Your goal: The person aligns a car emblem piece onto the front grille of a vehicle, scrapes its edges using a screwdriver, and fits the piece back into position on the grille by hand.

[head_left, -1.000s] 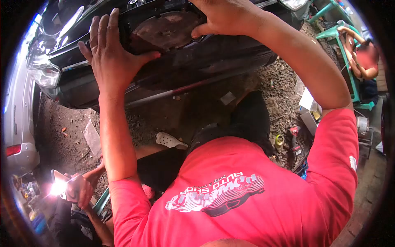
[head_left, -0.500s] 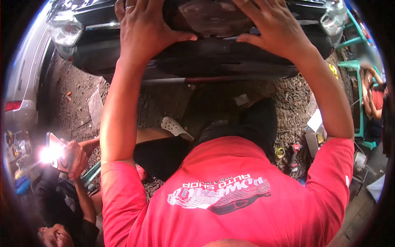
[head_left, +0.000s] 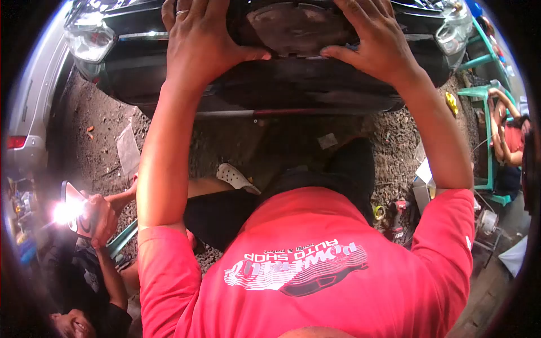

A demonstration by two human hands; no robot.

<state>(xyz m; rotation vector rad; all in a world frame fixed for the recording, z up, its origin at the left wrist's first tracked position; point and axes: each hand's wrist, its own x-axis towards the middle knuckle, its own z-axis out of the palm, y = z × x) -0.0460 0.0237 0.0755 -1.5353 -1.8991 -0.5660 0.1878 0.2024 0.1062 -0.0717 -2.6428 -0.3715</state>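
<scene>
My left hand point(head_left: 202, 45), with a ring on one finger, lies with fingers spread on the front bumper point(head_left: 248, 84) of a dark car. My right hand point(head_left: 378, 42) rests on the same bumper to the right, thumb stretched inward. Both hands are open, palms toward the car; some fingertips are near or beyond the top edge of the view. Between the thumbs is a dull, rounded dark panel point(head_left: 298, 28). A headlight point(head_left: 93, 42) sits on the left and another headlight point(head_left: 451, 36) on the right.
At the left, a person's hand point(head_left: 101, 219) holds a phone point(head_left: 76, 208) with its light on. A cordless impact driver point(head_left: 400, 217) and a roll of yellow tape point(head_left: 378, 213) lie on gravel at the right. Another person point(head_left: 511, 138) is by a green stool point(head_left: 482, 93).
Both hands stay on the bumper. My right hand has shifted slightly left, and more of the dull panel shows between the hands. The view has moved a little.
</scene>
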